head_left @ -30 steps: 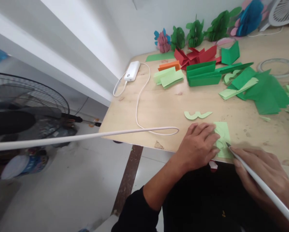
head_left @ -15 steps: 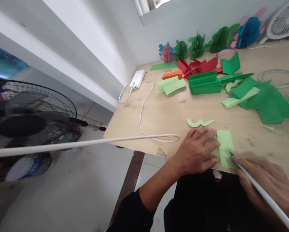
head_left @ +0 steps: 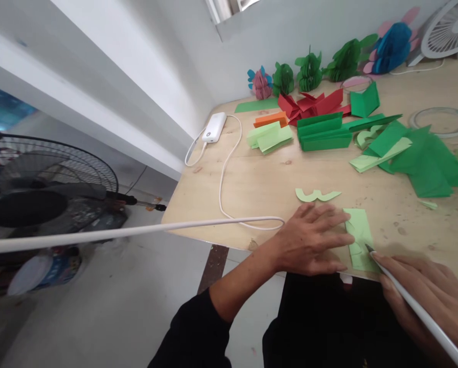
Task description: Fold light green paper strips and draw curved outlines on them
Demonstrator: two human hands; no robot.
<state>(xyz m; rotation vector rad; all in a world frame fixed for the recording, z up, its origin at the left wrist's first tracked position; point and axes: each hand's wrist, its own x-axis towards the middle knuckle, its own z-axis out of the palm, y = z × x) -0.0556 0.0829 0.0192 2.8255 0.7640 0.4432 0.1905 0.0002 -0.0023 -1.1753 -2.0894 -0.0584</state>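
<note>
A light green paper piece (head_left: 363,230) with faint curved lines lies at the table's front edge. My left hand (head_left: 313,240) rests flat with fingers spread, its fingertips on the paper's left edge. In my right hand (head_left: 424,286) is a long white pencil (head_left: 416,309), its dark tip over the right part of the paper; whether it touches is hard to tell. Just beyond my left hand lies a wavy light green cut-out (head_left: 317,195).
Folded green papers (head_left: 324,133), red papers (head_left: 313,105) and paper figures (head_left: 309,71) stand farther back. A white cable loops across the left side from a power bank (head_left: 214,128). At the back right is a small white fan (head_left: 451,30).
The fingers of my left hand have spread apart and reach farther onto the paper. My right hand still holds the pencil, almost in the same place. The view has shifted slightly.
</note>
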